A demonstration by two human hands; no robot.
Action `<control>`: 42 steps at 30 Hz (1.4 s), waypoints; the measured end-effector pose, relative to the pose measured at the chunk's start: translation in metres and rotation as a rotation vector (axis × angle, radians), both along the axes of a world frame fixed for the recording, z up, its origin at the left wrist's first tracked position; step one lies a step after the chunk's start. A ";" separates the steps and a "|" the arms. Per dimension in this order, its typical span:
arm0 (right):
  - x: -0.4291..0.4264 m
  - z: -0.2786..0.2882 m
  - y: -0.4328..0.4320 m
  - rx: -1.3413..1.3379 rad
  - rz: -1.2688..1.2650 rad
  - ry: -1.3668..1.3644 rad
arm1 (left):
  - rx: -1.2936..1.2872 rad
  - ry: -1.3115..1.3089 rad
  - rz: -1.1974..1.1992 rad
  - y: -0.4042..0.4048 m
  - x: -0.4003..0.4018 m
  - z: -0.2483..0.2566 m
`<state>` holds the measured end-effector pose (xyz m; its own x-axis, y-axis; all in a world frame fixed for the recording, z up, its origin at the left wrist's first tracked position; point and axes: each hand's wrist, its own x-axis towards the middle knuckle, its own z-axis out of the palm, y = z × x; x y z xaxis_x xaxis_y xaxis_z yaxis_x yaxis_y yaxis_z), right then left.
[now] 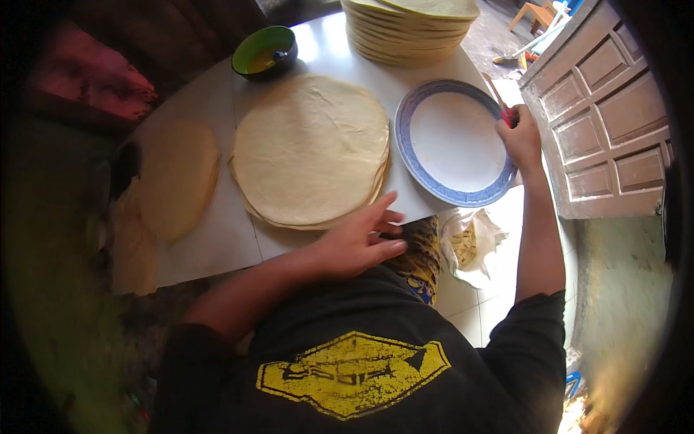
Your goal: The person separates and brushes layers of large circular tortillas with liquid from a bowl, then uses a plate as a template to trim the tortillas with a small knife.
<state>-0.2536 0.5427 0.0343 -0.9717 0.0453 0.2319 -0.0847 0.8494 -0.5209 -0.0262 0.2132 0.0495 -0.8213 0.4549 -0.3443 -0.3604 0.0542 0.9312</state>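
Note:
My right hand grips a knife by its red handle, at the right rim of a large plate. That plate is white with a patterned blue border and lies at the table's right edge. Left of it is a low stack of thin round dough sheets, slightly uneven at the edge. My left hand is at the front edge of this stack, fingers apart and holding nothing. Whether its wrist touches the sheets I cannot tell.
A tall stack of round sheets stands at the back of the white table. A green bowl holds some liquid. More sheets lie left. Below the plate sits a bag of dough strips. A panelled door stands right.

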 end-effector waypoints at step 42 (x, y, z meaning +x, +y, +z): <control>0.085 0.009 -0.214 -1.493 0.420 -0.656 | -0.952 1.338 0.611 -0.227 0.000 -0.051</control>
<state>-0.1688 0.3292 0.0431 -0.8812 -0.4321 -0.1919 0.3812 -0.4090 -0.8291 -0.0263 -0.0135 -0.0019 -0.6984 0.0599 0.7132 0.3860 0.8707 0.3048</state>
